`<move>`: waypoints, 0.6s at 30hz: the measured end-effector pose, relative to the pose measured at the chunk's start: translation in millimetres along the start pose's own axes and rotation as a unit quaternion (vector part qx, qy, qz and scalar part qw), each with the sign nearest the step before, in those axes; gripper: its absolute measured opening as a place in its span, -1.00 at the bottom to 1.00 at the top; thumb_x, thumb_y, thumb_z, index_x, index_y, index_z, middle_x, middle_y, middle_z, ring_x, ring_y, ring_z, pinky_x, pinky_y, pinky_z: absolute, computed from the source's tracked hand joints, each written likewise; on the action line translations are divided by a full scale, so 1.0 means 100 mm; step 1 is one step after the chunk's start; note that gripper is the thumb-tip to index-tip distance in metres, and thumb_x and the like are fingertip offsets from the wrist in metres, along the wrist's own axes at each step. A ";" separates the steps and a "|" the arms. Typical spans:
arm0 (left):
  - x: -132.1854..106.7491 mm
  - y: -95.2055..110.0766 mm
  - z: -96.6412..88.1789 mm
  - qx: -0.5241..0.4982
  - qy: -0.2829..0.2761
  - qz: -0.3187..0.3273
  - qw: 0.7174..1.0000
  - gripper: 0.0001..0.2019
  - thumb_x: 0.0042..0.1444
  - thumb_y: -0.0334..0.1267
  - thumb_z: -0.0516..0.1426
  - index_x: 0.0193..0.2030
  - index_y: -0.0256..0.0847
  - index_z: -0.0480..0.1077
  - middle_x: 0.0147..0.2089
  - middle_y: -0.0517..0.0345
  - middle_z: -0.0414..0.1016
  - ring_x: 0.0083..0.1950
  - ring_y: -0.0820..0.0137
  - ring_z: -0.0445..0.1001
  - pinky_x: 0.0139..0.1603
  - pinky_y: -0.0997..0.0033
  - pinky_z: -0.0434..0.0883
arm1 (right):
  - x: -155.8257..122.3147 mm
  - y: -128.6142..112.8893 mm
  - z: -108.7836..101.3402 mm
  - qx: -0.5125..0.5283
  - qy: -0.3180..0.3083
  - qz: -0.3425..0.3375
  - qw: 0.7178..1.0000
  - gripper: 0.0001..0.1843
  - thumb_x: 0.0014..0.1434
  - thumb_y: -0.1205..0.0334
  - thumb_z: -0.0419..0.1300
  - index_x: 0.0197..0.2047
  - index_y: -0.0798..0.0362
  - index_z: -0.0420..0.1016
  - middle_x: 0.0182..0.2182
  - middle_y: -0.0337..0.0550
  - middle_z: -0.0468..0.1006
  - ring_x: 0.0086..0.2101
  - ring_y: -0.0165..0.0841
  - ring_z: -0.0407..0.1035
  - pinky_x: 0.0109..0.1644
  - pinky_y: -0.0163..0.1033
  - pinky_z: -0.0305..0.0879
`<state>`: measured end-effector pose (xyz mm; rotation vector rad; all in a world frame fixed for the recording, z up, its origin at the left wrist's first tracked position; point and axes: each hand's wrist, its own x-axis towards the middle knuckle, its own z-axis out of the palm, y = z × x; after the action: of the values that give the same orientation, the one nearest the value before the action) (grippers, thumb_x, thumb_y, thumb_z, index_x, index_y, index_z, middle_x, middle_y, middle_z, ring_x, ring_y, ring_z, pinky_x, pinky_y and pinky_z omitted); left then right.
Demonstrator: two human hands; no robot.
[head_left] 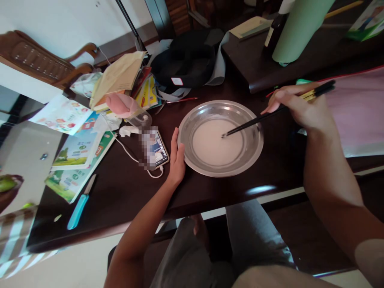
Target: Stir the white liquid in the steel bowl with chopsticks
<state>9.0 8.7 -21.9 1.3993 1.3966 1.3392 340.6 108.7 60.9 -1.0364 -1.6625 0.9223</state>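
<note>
A round steel basin (220,170) stands on the dark table, holding a milky white liquid (214,146). My left hand (176,162) grips its left rim, with the fingers along the outer side. In my right hand (303,106) is a pair of black chopsticks (258,119) with gold-coloured bands near the top. They slant down to the left over the basin's right rim, and their tips meet the liquid near its middle. The fingers of my right hand are closed around the upper part of the chopsticks.
Left of the basin lie a charging phone (159,148), booklets (76,150) and a blue-handled knife (79,210). Behind are a black bag (186,60), stacked papers (118,80) and a green cylinder (301,34). A pink sheet-like item (357,116) lies right. Someone's hand (10,194) shows far left.
</note>
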 end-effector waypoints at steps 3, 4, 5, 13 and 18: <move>-0.01 0.01 0.00 -0.002 -0.004 -0.006 1.000 -0.42 0.34 0.13 0.00 0.46 0.19 0.07 0.58 0.24 -0.01 0.59 0.21 -0.05 0.59 0.05 -0.11 | -0.02 -0.02 0.00 0.011 -0.050 -0.009 0.999 -0.63 0.18 -0.05 0.30 -0.57 -0.04 0.61 -0.53 -0.15 0.63 -0.43 -0.25 0.50 -0.21 -0.11 0.35; -0.01 0.01 0.00 -0.002 -0.003 -0.007 1.000 -0.42 0.34 0.13 0.00 0.46 0.19 0.08 0.58 0.25 0.00 0.59 0.21 -0.04 0.59 0.06 -0.10 | -0.03 -0.04 0.03 0.004 -0.086 -0.003 0.996 -0.64 0.18 -0.05 0.30 -0.54 -0.04 0.63 -0.49 -0.15 0.65 -0.40 -0.25 0.52 -0.21 -0.12 0.36; -0.01 0.01 0.00 -0.001 0.000 -0.008 1.000 -0.42 0.33 0.13 0.01 0.45 0.19 0.09 0.58 0.25 0.00 0.59 0.21 -0.04 0.59 0.07 -0.11 | -0.04 -0.06 0.06 -0.007 -0.120 0.003 0.993 -0.66 0.19 -0.04 0.29 -0.50 -0.05 0.65 -0.45 -0.15 0.67 -0.36 -0.26 0.54 -0.20 -0.14 0.37; 0.00 0.00 -0.01 -0.004 -0.003 -0.005 1.000 -0.42 0.33 0.13 0.00 0.46 0.19 0.08 0.58 0.24 0.00 0.59 0.20 -0.03 0.58 0.04 -0.11 | -0.02 -0.01 0.06 -0.014 0.008 -0.027 0.999 -0.68 0.21 0.03 0.29 -0.52 -0.06 0.64 -0.50 -0.18 0.64 -0.39 -0.29 0.49 -0.18 -0.14 0.33; -0.01 0.01 0.00 -0.004 0.003 -0.007 1.000 -0.41 0.32 0.13 0.02 0.45 0.17 0.10 0.59 0.24 -0.04 0.59 0.19 -0.05 0.59 0.05 -0.13 | -0.04 -0.05 0.09 0.008 -0.103 -0.003 0.995 -0.68 0.20 -0.01 0.29 -0.50 -0.05 0.64 -0.47 -0.18 0.66 -0.37 -0.27 0.53 -0.20 -0.14 0.35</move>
<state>8.9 7.9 -20.8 1.3797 1.4006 1.3393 332.2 102.3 61.4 -0.9518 -1.8237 1.0663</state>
